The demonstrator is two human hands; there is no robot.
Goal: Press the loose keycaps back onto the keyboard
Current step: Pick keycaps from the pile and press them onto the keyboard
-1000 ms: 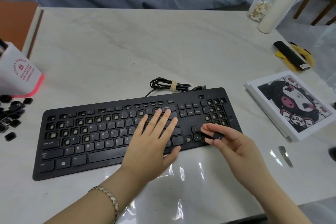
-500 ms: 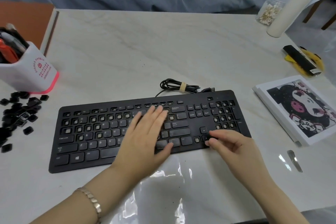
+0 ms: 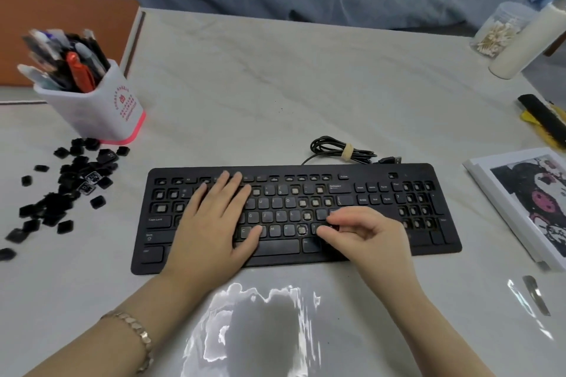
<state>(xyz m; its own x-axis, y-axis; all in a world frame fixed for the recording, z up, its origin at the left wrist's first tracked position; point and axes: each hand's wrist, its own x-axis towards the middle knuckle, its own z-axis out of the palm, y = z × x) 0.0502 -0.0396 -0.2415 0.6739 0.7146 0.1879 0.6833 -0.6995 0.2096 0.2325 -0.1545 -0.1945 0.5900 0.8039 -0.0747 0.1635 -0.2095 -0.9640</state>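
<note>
Black keyboard (image 3: pixel 277 246): laid flat on the marble surface (image 3: pixel 275 86), toward its front edge. Many sockets are seen bare, without caps, across the upper rows and the number pad.
Left hand (image 3: pixel 211 223): laid flat on the keyboard's left half, with the fingers straight over the upper rows and the thumb toward the bottom row. Its grip is apart and nothing is held.
Right hand (image 3: pixel 370 232): held over the lower letter row toward its right end, with the fingers curled. Its grip is closed, thumb and index fingertip pinched on a small dark keycap (image 3: pixel 334 227).
Keycap: held down against the keyboard between those fingertips and mostly hidden. Whether it is seated cannot be told.
Loose keycaps (image 3: pixel 70 187): scattered in a black heap on the surface, left of the keyboard and just in front of the pen holder (image 3: pixel 101 110).
Pen holder: white with a pink base, packed with pens (image 3: pixel 70 67).
Cable (image 3: pixel 340 151): coiled and tied, just behind the keyboard.
Right side: a printed picture (image 3: pixel 526 202) is laid beside the keyboard, with a thin metal tool (image 3: pixel 536 294) nearer the front. A jar of cotton swabs (image 3: pixel 496 30) and a white bottle (image 3: pixel 526 40) are set at the far corner.
Wrist: a gold bracelet (image 3: pixel 137 333) is worn on the left arm.
</note>
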